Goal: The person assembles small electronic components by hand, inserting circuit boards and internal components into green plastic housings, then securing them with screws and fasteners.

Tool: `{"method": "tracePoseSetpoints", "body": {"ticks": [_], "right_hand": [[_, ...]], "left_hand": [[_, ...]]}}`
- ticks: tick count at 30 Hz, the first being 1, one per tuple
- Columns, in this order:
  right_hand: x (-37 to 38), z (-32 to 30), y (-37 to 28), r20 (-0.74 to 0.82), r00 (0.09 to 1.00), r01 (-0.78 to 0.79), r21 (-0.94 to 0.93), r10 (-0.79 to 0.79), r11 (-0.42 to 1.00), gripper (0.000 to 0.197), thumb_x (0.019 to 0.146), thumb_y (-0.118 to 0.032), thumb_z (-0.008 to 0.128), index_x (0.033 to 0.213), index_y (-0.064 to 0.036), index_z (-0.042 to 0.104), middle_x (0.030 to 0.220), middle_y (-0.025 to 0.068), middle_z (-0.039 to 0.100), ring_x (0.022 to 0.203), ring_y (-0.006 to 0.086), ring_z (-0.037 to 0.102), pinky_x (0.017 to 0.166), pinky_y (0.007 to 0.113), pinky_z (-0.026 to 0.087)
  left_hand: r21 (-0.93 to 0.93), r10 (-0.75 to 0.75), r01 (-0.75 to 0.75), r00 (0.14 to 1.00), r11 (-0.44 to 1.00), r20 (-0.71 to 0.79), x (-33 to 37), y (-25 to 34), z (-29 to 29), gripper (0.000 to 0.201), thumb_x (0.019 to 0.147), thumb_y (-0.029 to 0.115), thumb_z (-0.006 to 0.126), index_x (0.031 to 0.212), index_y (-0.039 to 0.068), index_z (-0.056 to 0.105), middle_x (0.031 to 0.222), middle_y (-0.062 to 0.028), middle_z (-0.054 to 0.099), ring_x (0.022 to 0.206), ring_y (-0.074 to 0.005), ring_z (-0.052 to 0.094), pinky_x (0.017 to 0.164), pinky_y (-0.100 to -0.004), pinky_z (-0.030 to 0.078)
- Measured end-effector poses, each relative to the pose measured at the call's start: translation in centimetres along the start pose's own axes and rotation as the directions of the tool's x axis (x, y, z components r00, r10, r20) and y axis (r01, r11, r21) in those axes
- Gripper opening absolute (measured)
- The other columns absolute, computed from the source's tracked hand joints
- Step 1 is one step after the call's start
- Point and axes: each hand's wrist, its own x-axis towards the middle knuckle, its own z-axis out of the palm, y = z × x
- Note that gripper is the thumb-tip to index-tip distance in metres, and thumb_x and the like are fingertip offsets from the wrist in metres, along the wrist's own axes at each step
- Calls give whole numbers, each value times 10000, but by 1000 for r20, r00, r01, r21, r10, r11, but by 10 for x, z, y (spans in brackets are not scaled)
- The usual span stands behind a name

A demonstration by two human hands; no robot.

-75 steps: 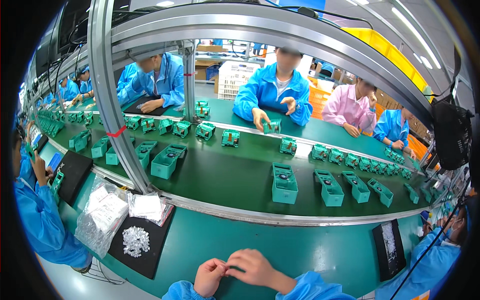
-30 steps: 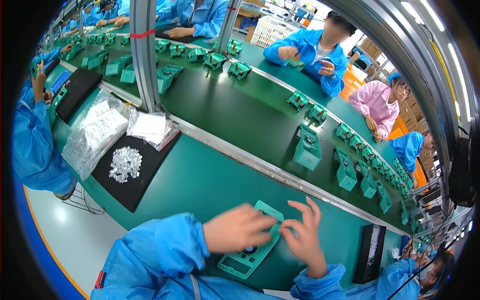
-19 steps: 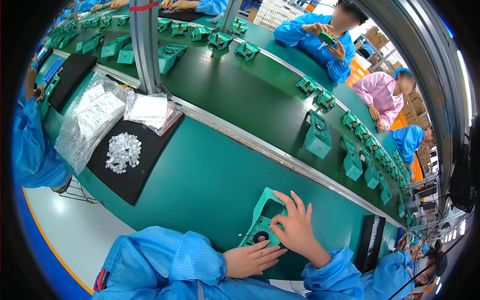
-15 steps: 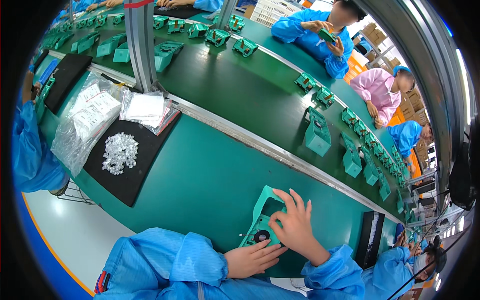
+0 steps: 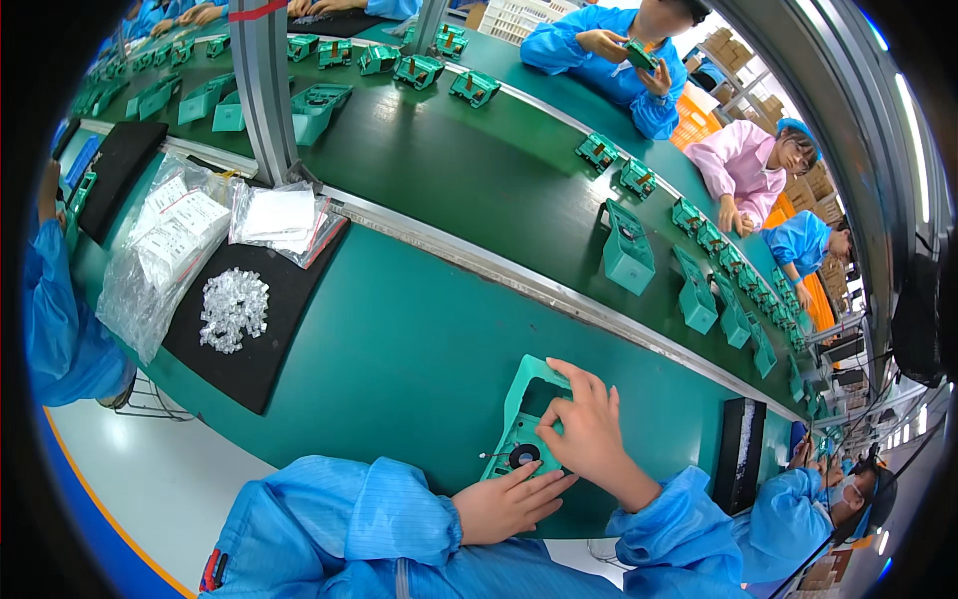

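A green plastic housing, with an opening at its far end, rests at a slant on the bench in front of me. Inside its near end is a round black speaker, with a thin wire sticking out to the left. My left hand grips the housing's near end, thumb on the rim and fingers straight along the near side. Over its right side, my right hand has thumb and index finger pinched together inside the housing. The other fingers extend along the right wall. Anything between the pinching fingertips is hidden.
Left on the bench, a black mat carries a pile of small clear pieces and plastic bags. A black tray lies right. Beyond the metal rail, a green belt carries housings. Co-workers sit around.
The housing and both hands sit slightly differently in the picture, as the whole view has shifted a little. My right hand's fingers have drawn in slightly; the left keeps its hold.
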Motion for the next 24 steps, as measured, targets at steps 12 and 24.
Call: {"method": "tracePoseSetpoints", "body": {"ticks": [12, 24], "right_hand": [[1, 5, 1, -45, 999, 29, -27, -30, 999, 102, 654, -141, 674, 631, -85, 591, 1338, 24, 360, 1208, 366, 330, 899, 688, 244], [-30, -44, 57, -424, 903, 141, 157, -62, 978, 168, 732, -131, 654, 896, -95, 643, 1239, 106, 513, 1175, 329, 440, 978, 450, 331]], "left_hand": [[5, -3, 3, 1000, 1000, 14, -3, -1, -1, 505, 837, 403, 490, 1264, 137, 454, 1421, -94, 291, 1318, -228, 248, 1067, -412, 195], [-61, 4, 0, 998, 998, 62, 5, -8, -11, 473, 818, 391, 518, 1226, 154, 475, 1422, -75, 282, 1259, -211, 326, 1038, -391, 250]]}}
